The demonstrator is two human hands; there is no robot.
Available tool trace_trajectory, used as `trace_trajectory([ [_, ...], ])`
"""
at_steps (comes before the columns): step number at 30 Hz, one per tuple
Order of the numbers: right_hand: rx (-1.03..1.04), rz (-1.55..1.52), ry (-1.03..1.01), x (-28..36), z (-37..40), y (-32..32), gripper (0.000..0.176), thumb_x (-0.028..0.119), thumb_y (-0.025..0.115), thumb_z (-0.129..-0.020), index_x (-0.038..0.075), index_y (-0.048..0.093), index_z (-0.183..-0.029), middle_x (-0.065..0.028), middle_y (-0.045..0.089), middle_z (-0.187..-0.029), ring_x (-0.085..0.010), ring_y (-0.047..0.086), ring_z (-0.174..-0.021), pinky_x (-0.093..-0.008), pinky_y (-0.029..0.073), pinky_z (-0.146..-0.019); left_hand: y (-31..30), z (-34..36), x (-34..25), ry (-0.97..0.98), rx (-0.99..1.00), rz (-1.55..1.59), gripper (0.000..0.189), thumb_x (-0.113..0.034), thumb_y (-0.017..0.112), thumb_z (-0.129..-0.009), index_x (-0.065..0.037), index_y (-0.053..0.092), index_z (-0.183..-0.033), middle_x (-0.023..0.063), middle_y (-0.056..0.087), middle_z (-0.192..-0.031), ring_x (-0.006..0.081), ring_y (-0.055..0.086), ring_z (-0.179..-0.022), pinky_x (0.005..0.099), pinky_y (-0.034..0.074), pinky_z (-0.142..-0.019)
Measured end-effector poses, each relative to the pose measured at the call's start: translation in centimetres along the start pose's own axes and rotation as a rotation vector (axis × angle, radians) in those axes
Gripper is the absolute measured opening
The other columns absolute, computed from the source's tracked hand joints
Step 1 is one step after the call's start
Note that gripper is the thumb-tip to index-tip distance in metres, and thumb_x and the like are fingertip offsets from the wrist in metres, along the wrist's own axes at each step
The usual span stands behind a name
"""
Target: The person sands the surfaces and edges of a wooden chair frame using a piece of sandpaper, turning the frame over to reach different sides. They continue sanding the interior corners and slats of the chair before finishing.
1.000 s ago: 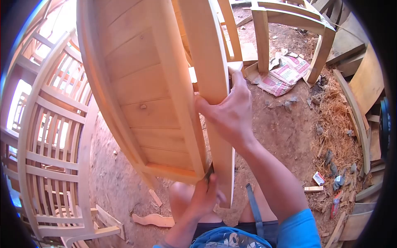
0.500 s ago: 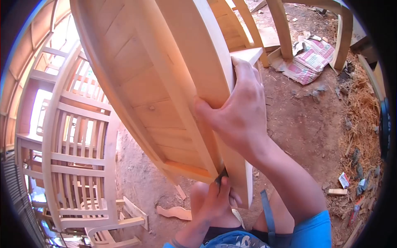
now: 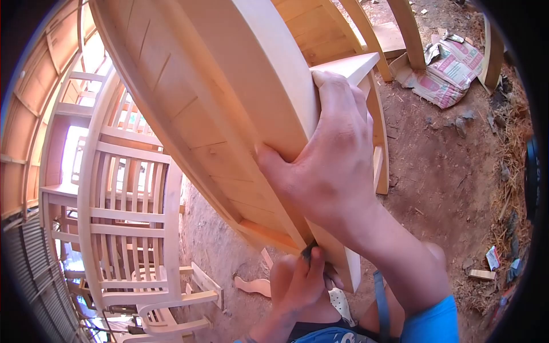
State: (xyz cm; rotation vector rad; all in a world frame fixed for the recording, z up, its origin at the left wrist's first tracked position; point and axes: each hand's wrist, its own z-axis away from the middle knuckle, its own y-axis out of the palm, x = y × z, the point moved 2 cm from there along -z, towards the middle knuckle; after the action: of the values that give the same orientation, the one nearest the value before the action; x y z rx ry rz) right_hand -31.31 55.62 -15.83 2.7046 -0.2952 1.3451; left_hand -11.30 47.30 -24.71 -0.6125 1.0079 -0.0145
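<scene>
A pale wooden panelled frame (image 3: 200,146), like a headboard, leans across the middle of my view. My right hand (image 3: 334,148) grips its thick edge post (image 3: 251,74), thumb on the inner side and fingers over the outer edge. Lower down, my left hand (image 3: 306,283) is closed on a small dark piece of sandpaper (image 3: 309,250). That piece presses into the inner corner where the post meets the panel's lower end. Part of it is hidden by my fingers.
Slatted wooden chair-like frames (image 3: 128,214) stand at the left. More curved wooden legs (image 3: 374,40) rise behind the post. On the dirt floor lie a torn printed paper sack (image 3: 449,74), a curved wood offcut (image 3: 253,286) and wood shavings (image 3: 506,188).
My view has shifted, so the surroundings sit a little differently. The right hand keeps its grip on the post, and the left hand stays at the lower corner with the sandpaper.
</scene>
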Motion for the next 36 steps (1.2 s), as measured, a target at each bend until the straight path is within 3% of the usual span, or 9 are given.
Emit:
trace_trajectory([
  [5, 0.013, 0.038, 0.029, 0.1, 0.0, -0.1, 0.063, 0.02, 0.075, -0.063, -0.003, 0.049, -0.116, -0.0189, 0.055, -0.106, -0.0359, 0.05, -0.104, -0.0461, 0.041, -0.091, -1.1, 0.3, 0.7, 0.184, -0.017, -0.029, 0.055, -0.046, 0.036, -0.102, -0.001, 0.06, -0.079, 0.003, 0.059, -0.052, 0.0164, 0.06, -0.048, 0.0275, 0.044, -0.047],
  [8, 0.015, 0.007, 0.04, 0.1, 0.2, 0.1, 0.063, 0.02, 0.075, -0.063, -0.003, 0.049, -0.116, -0.0187, 0.055, -0.106, -0.0356, 0.05, -0.104, -0.0457, 0.041, -0.091, 0.6, -0.9, -0.6, -0.144, 0.048, 0.09, 0.057, -0.048, 0.035, -0.101, -0.002, 0.061, -0.079, 0.0031, 0.06, -0.054, 0.0187, 0.059, -0.049, 0.0301, 0.044, -0.049],
  [13, 0.003, 0.035, 0.031, 0.1, 0.0, -0.2, 0.061, 0.02, 0.074, -0.064, -0.004, 0.051, -0.115, -0.0192, 0.056, -0.104, -0.0353, 0.052, -0.102, -0.0449, 0.042, -0.09, -1.4, -0.9, 1.6, 0.406, -0.032, -0.176, 0.052, -0.043, 0.036, -0.101, -0.004, 0.063, -0.08, 0.0042, 0.062, -0.057, 0.0187, 0.059, -0.053, 0.0301, 0.045, -0.052],
  [17, 0.01, 0.034, 0.034, 0.2, 0.1, 0.0, 0.061, 0.02, 0.074, -0.064, -0.004, 0.053, -0.115, -0.02, 0.057, -0.104, -0.035, 0.054, -0.102, -0.0443, 0.043, -0.092, -0.1, -1.1, 0.5, -0.139, 0.083, 0.031, 0.049, -0.04, 0.035, -0.102, -0.004, 0.064, -0.084, 0.0035, 0.064, -0.059, 0.0176, 0.059, -0.051, 0.0295, 0.045, -0.051],
  [19, 0.016, 0.03, 0.017, 0.2, 0.0, 0.0, 0.061, 0.02, 0.073, -0.064, -0.004, 0.053, -0.116, -0.0202, 0.058, -0.105, -0.035, 0.054, -0.102, -0.0439, 0.043, -0.092, -1.6, -0.1, 1.5, 0.045, 0.207, 0.027, 0.058, -0.049, 0.035, -0.102, 0.002, 0.045, -0.128, 0.0089, 0.063, -0.093, 0.0156, 0.062, -0.056, 0.0246, 0.046, -0.048],
  [25, -0.008, 0.021, 0.014, 0.1, 0.5, 0.2, 0.062, 0.02, 0.073, -0.064, -0.004, 0.053, -0.118, -0.0197, 0.058, -0.105, -0.0345, 0.054, -0.103, -0.0426, 0.044, -0.092, -0.6, -0.2, -1.2, -0.013, 0.172, 0.08, 0.058, -0.051, 0.039, -0.1, 0.001, 0.05, -0.123, 0.0053, 0.064, -0.089, 0.0109, 0.056, -0.054, 0.0232, 0.045, -0.052],
  [29, -0.004, 0.046, -0.006, 0.0, 0.0, 0.0, 0.064, 0.019, 0.074, -0.065, -0.004, 0.052, -0.12, -0.0196, 0.058, -0.105, -0.0337, 0.055, -0.103, -0.0424, 0.045, -0.092, -1.2, 0.7, -1.5, 0.224, 0.099, -0.004, 0.06, -0.055, 0.04, -0.098, 0.0, 0.056, -0.115, 0.0058, 0.063, -0.074, 0.0122, 0.056, -0.054, 0.0239, 0.046, -0.056],
  [33, -0.003, 0.082, 0.03, 0.5, 0.4, 0.1, 0.065, 0.022, 0.077, -0.067, -0.003, 0.051, -0.121, -0.0191, 0.06, -0.106, -0.0331, 0.058, -0.101, -0.0422, 0.045, -0.091, 0.2, -0.8, -1.6, -0.038, 0.187, 0.129, 0.051, -0.044, 0.032, -0.104, 0.002, 0.054, -0.097, 0.0075, 0.061, -0.055, 0.0126, 0.057, -0.05, 0.0248, 0.043, -0.046],
  [36, 0.109, 0.103, 0.152, 1.3, 0.0, -0.2, 0.072, 0.027, 0.08, -0.065, -0.005, 0.049, -0.121, -0.0197, 0.057, -0.113, -0.0358, 0.053, -0.109, -0.0461, 0.037, -0.099, -1.5, 1.9, -1.6, 0.002, 0.221, 0.107, 0.054, -0.046, 0.031, -0.103, 0.002, 0.054, -0.097, 0.0081, 0.061, -0.058, 0.0124, 0.059, -0.052, 0.0249, 0.043, -0.047],
])
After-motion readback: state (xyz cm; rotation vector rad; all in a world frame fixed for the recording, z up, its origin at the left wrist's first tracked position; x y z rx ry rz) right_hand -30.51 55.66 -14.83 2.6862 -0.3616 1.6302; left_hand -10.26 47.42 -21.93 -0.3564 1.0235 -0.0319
